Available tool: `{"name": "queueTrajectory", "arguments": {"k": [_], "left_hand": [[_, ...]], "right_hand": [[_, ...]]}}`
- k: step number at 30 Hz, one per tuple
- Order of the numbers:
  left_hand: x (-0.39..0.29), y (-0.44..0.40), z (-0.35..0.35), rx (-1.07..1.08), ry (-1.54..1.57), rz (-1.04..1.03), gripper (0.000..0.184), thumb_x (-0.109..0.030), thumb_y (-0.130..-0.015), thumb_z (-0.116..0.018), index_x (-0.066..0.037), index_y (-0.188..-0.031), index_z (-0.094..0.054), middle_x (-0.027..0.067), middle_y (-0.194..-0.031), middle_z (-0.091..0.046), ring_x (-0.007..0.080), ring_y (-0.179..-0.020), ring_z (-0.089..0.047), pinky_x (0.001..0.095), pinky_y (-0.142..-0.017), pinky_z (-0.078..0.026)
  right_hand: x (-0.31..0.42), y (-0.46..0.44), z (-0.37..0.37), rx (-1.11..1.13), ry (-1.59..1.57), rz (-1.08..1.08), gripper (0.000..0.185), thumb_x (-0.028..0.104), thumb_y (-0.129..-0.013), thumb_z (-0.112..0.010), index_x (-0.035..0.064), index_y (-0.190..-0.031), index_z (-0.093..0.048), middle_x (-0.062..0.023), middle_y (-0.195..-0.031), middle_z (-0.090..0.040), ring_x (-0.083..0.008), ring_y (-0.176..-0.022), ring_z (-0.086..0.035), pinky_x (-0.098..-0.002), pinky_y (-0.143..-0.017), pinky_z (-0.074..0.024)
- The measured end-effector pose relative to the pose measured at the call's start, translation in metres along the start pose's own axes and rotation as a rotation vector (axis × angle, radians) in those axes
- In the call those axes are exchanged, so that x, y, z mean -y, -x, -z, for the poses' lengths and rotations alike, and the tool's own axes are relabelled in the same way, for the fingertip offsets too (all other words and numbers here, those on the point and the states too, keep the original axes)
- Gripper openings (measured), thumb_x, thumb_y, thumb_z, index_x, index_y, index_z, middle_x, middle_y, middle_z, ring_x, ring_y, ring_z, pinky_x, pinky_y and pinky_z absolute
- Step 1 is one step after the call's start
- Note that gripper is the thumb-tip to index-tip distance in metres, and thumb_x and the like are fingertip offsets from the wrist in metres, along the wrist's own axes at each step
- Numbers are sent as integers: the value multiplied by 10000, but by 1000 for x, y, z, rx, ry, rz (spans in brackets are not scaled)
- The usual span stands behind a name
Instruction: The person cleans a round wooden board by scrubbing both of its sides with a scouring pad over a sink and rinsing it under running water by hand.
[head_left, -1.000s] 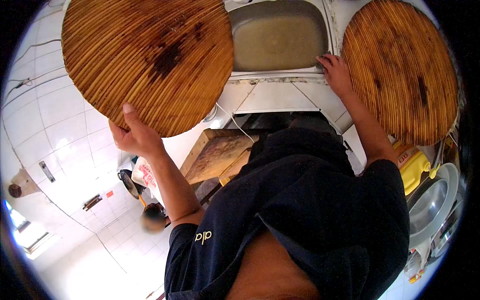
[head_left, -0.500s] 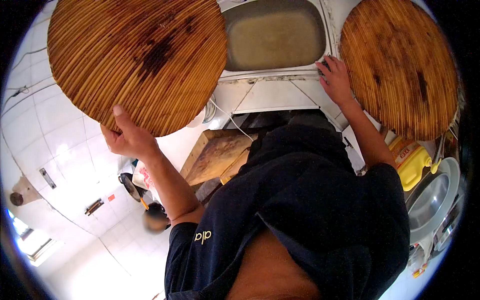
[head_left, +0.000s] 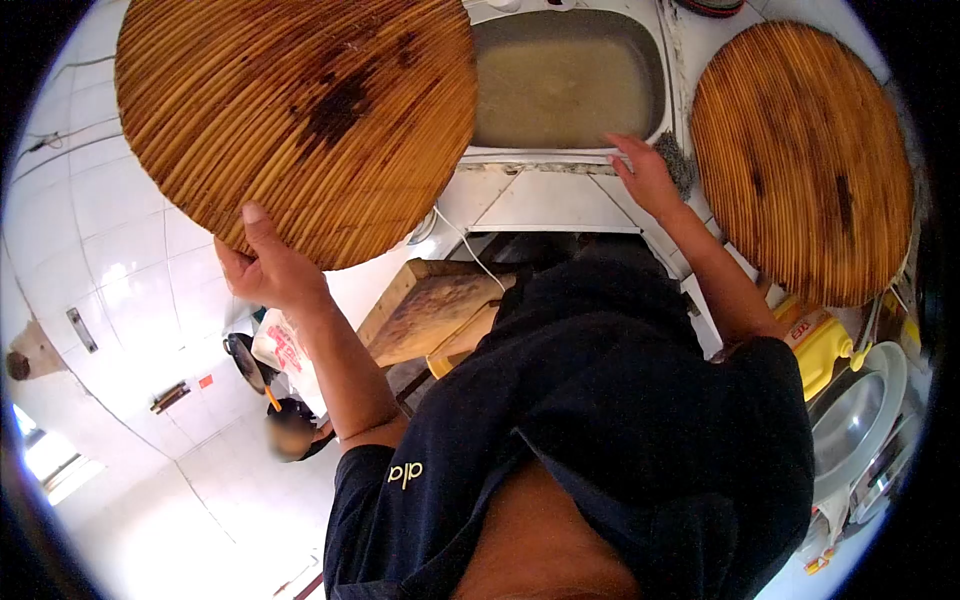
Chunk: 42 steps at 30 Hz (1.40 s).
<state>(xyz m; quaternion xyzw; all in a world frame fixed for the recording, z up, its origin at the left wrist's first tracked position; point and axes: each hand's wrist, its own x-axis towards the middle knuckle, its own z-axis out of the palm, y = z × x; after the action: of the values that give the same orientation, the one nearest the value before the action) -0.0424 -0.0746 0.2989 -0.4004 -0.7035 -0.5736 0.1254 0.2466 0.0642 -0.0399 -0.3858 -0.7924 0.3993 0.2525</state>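
My left hand (head_left: 272, 268) grips the lower edge of a large round mat of brown stalks (head_left: 300, 140), its thumb on the face turned to me. The mat is held up tilted, with dark stains near its middle. My right hand (head_left: 648, 178) is at the front right rim of a sink (head_left: 570, 153) holding cloudy water. Its fingers are stretched out and apart, and it holds nothing. A grey scouring pad (head_left: 677, 165) lies just beside it. A second round stalk mat (head_left: 800, 160) stands to the right of the sink.
On the right are a yellow bottle (head_left: 815, 350) and a pale basin (head_left: 850, 430). A wooden board (head_left: 430, 310) leans below the counter at left, near a white cord (head_left: 470, 245). A printed bag (head_left: 285, 345) and a person (head_left: 295, 435) appear lower left.
The view has shifted slightly. My right hand has moved left from the sink's right corner toward the water, uncovering the scouring pad. My left hand still holds the mat.
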Motion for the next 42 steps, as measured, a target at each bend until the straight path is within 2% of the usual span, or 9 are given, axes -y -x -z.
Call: {"name": "queueTrajectory", "arguments": {"k": [3, 10, 13, 14, 17, 23, 27, 32, 42], "left_hand": [[2, 5, 2, 14, -66, -4, 327, -161, -927, -611, 92, -1127, -555, 175, -985, -655, 196, -840, -639, 291, -728, -539], [20, 30, 3, 7, -67, -18, 250, -129, -910, -615, 63, -1070, -603, 119, -937, -673, 151, -808, -597, 283, -749, -490], [17, 37, 4, 39, -92, 37, 244, -141, -898, -631, 48, -1050, -602, 113, -900, -679, 147, -781, -597, 288, -721, -492], [14, 41, 4, 40, -129, 30, 241, -142, -885, -645, 30, -1049, -606, 122, -880, -681, 152, -758, -606, 296, -709, -495], [19, 67, 14, 196, -365, 133, 220, -99, -866, -640, 34, -1038, -604, 184, -861, -681, 317, -747, -662, 331, -668, -510], [25, 99, 2, 336, -221, -424, 377, 10, -691, -674, 46, -1060, -604, 175, -1031, -682, 308, -937, -679, 352, -767, -549], [25, 122, -1, 388, -169, -590, 365, 39, -737, -594, 47, -1102, -592, 153, -1106, -670, 279, -1045, -654, 343, -832, -541], [29, 148, -3, 416, -138, -596, 292, 21, -832, -526, 30, -1116, -594, 148, -1142, -663, 271, -1120, -616, 361, -882, -520], [54, 162, -5, 822, -64, -448, 645, -115, -724, -687, -152, -1336, -485, 66, -1456, -422, 283, -1345, -392, 456, -1077, -338]], "right_hand": [[37, -18, 4, 96, -297, -226, 399, 145, -908, -590, 35, -1287, -528, -206, -1181, -599, -309, -1082, -597, -399, -936, -475], [91, -61, 15, 119, -463, -130, 547, 213, -922, -611, 124, -1421, -407, -153, -1091, -622, -213, -922, -602, -358, -815, -514], [130, -83, 38, 203, -678, -213, 577, 249, -948, -582, 147, -1463, -343, -115, -1244, -562, -152, -1036, -561, -296, -827, -502], [135, -90, 38, 223, -749, -205, 605, 300, -956, -567, 170, -1482, -298, -140, -1296, -529, -199, -1101, -549, -361, -857, -512], [206, -96, 74, 306, -1012, -308, 642, 441, -959, -510, 177, -1491, -266, -160, -1331, -502, -260, -1193, -513, -433, -884, -511], [286, -114, 130, 471, -1222, -78, 779, 626, -900, -468, 116, -1463, -292, -157, -1322, -489, -264, -1229, -489, -480, -905, -500], [321, -88, 141, 201, -912, -368, 645, 511, -907, -567, 32, -1318, -434, -118, -1264, -536, -219, -1146, -539, -406, -917, -495], [302, -72, 130, 83, -916, -394, 535, 34, -763, -624, 8, -1267, -448, -108, -1180, -562, -242, -1067, -565, -384, -925, -467], [258, -26, 137, -67, -951, -324, 591, 25, -745, -574, -39, -1310, -416, -159, -1244, -544, -291, -1169, -525, -417, -1034, -408]]}}
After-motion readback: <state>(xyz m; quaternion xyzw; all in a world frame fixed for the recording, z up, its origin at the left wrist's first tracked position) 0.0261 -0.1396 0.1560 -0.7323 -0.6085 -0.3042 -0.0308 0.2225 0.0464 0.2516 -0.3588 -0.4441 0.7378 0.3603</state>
